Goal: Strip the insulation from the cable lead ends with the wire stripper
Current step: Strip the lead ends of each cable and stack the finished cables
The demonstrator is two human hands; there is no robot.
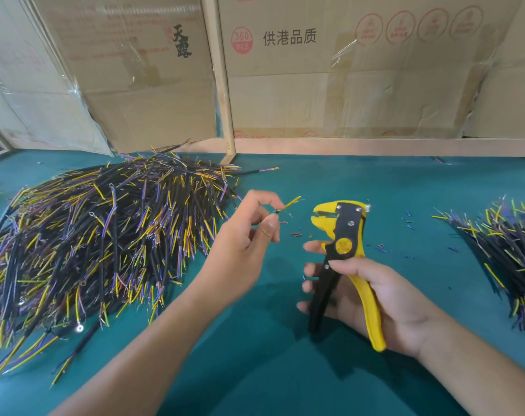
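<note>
Your left hand pinches a lead; your right hand grips the wire stripper. Next, slide the lead's tip into the stripper's open mouth, just right of the tip.

Teal-covered table, surface matte. Large heap of black cables with yellow and purple leads sprawls over the left half, reaching the far edge. Smaller pile of like cables at the right edge. Between them, near centre, scattered insulation scraps in red, blue and dark bits lie loose on the cover.
</note>
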